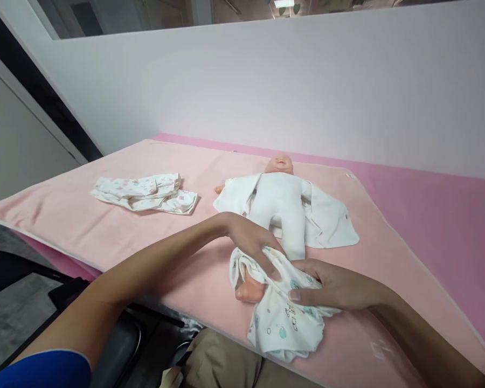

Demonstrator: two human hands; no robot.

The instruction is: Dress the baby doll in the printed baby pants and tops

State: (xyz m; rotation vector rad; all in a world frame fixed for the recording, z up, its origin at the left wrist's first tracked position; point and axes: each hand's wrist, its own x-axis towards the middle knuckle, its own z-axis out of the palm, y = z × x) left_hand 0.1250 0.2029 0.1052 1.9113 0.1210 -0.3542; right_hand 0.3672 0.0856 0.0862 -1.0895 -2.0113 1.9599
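Observation:
A baby doll [291, 202] in a white cloth body lies on its back, head toward the wall, on an open white baby shirt [332, 221]. White baby pants [286, 328] with green prints are bunched around the doll's lower leg. One bare doll foot [250, 289] pokes out of an opening in the fabric. My left hand [256, 242] grips the bunched cloth just above that foot, its fingertips partly hidden in the folds. From the other side, my right hand [327, 285] pinches the pants, thumb on top. The doll's other foot is hidden under the cloth.
Another folded printed garment [145, 193] lies to the left on the pink blanket [84, 231]. Behind the table rises a white wall [267, 91]. A black chair [121, 345] stands at the lower left, beside my legs [226, 361] at the table's front edge.

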